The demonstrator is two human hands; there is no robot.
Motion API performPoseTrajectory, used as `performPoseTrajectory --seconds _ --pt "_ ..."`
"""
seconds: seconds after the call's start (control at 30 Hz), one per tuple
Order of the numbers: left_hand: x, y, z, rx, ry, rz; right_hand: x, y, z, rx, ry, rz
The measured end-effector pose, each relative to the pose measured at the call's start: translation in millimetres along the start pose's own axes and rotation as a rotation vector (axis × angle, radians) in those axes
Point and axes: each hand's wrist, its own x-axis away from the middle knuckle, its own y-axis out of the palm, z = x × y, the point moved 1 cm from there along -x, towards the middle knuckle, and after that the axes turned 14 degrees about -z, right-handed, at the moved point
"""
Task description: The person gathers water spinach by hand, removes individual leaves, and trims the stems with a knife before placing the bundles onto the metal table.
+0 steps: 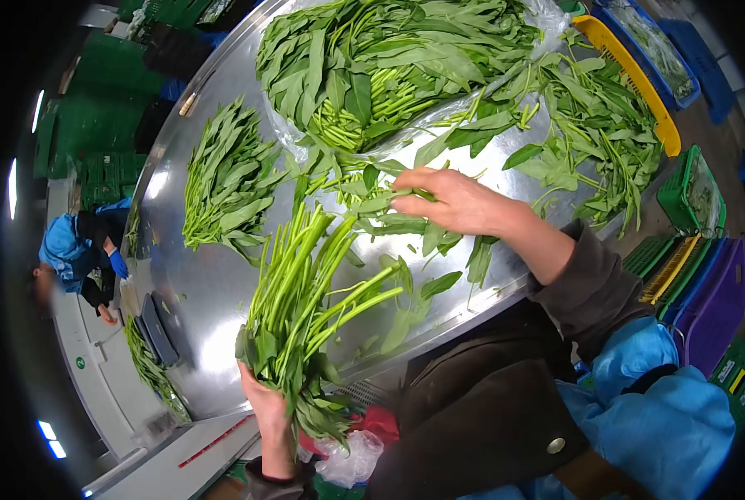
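Observation:
My left hand (266,402) is closed around a bunch of leafy greens with long hollow-looking stems, like water spinach (293,300), held over the near edge of the metal table. The cut stem ends point up and away; the leaves hang down past my wrist. My right hand (451,200) is over the table, its fingers curled on a loose leafy sprig (401,221). A large heap of the same greens (397,67) lies just beyond it on clear plastic. To the left rests a separate bunch (231,179).
Scattered leaves and stems lie on the metal table (185,333). More loose greens (601,125) spread at the right beside a yellow crate (639,83). Stacked crates (710,292) stand at the right. Another person in blue (68,250) works at the far left.

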Motion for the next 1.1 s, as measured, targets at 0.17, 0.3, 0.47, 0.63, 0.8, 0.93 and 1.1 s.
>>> performPoseTrajectory --seconds 0.17,0.3,0.47,0.63,0.8,0.93,1.1 --pt "-7.2 23.0 28.0 -0.149 0.237 -0.024 -19.8 25.2 -58.3 -0.299 -0.063 -0.641" --pt "-1.8 20.1 37.5 -0.019 0.144 -0.114 -19.9 37.4 -42.1 -0.762 -0.227 -0.489" --pt "3.6 -6.3 -3.4 -0.100 0.115 -0.099 -4.9 -4.6 -16.5 -0.968 0.090 -0.265" --pt "-4.9 12.2 10.2 -0.052 0.087 -0.046 -31.7 42.7 -71.0 0.375 -0.278 -0.066" --pt "-6.2 15.5 19.1 -0.061 0.112 -0.091 -41.6 58.5 -81.4 0.411 -0.370 -0.033" --pt "-4.3 9.5 10.8 0.080 0.062 -0.150 -42.4 55.3 -62.2 0.166 -0.479 -0.314" --pt "-2.7 6.6 7.9 0.176 -0.128 -0.260 -31.7 50.3 -59.8 0.176 -0.511 -0.373"
